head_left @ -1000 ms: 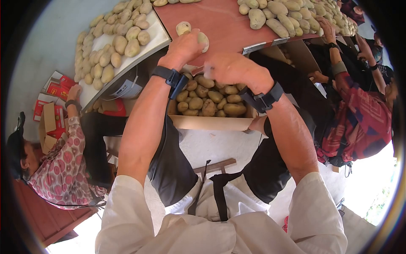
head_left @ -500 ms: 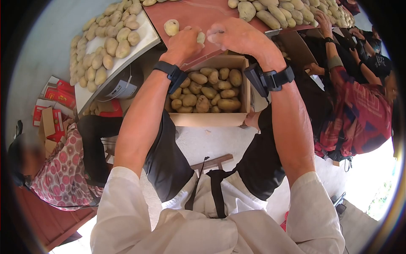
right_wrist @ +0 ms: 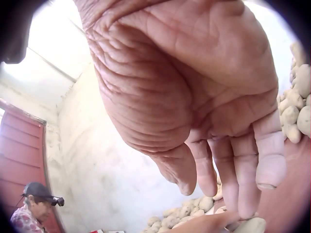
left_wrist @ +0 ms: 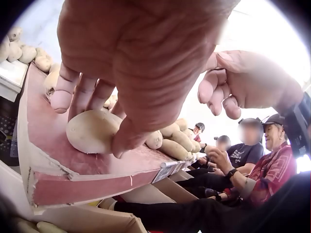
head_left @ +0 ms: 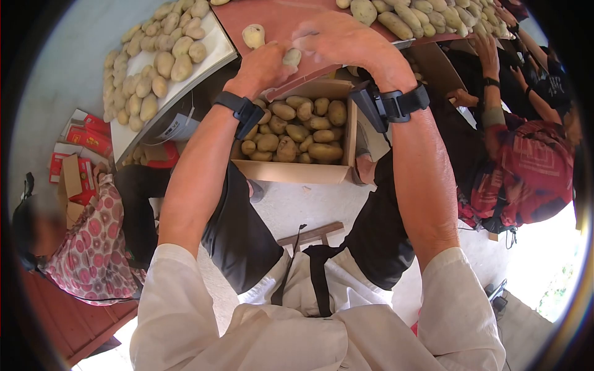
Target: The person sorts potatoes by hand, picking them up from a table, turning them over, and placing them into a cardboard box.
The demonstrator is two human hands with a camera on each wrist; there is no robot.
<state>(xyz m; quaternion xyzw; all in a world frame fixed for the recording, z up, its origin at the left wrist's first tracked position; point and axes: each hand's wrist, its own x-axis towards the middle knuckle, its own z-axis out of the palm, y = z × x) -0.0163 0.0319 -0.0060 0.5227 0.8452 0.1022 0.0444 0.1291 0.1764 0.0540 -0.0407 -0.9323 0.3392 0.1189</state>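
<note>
My left hand point(head_left: 263, 67) holds a pale, oval potato point(head_left: 292, 57) at the edge of the reddish tabletop point(head_left: 247, 17). In the left wrist view, thumb and fingers lie on either side of this potato point(left_wrist: 92, 132). A second potato point(head_left: 253, 36) lies on the tabletop just beyond that hand. Close by on the right, my right hand point(head_left: 337, 38) hovers by the held potato, blurred in the head view. Seen from the right wrist, its fingers point(right_wrist: 245, 170) extend loosely, with nothing gripped. Below both hands, a cardboard box point(head_left: 297, 173) contains several potatoes point(head_left: 297, 133).
Potatoes point(head_left: 164, 62) cover a white board point(head_left: 207, 43) at left, and another potato heap point(head_left: 427, 18) lies at back right. People in a patterned shirt point(head_left: 99, 253) and a red top point(head_left: 526, 179) sit on either side. Red cartons point(head_left: 86, 133) stand far left.
My right hand has moved from over the box up beside the held potato. My left hand still grips that potato and has shifted slightly left and down. The box shows more fully.
</note>
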